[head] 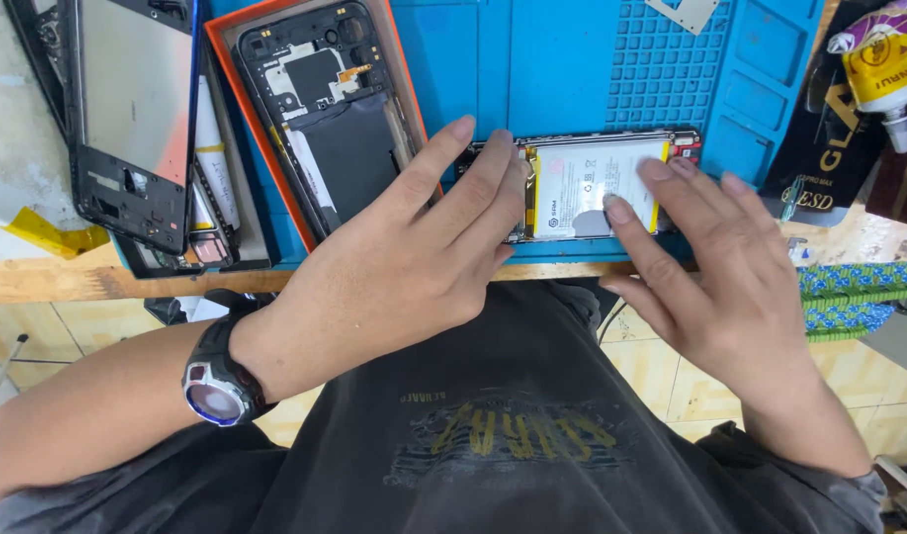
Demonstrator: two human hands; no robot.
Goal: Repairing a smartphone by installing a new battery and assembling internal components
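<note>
The blue work mat covered most of the bench, its near edge flush with the wooden table edge. An opened phone lay on the mat at that near edge, its white battery face up with yellow edging.

The left hand rested with fingers spread moderately and extended, tips pressing the phone's left end. It gripped nothing. The right hand lay flat, fingers loosely fanned, with the index tip on the battery's lower right corner; it gripped nothing either.

Likely risk: the phone sat so close to the edge that uneven pressing could tip or slide it into the lap. Hard fingertip pressure could also dent the battery.

An orange tray holding a second open phone body sat just left, near the left hand's fingers and easy to knock. A bare phone frame lay further left. A glue tube was well apart at the upper right. A wristwatch sat on the left wrist.
</note>
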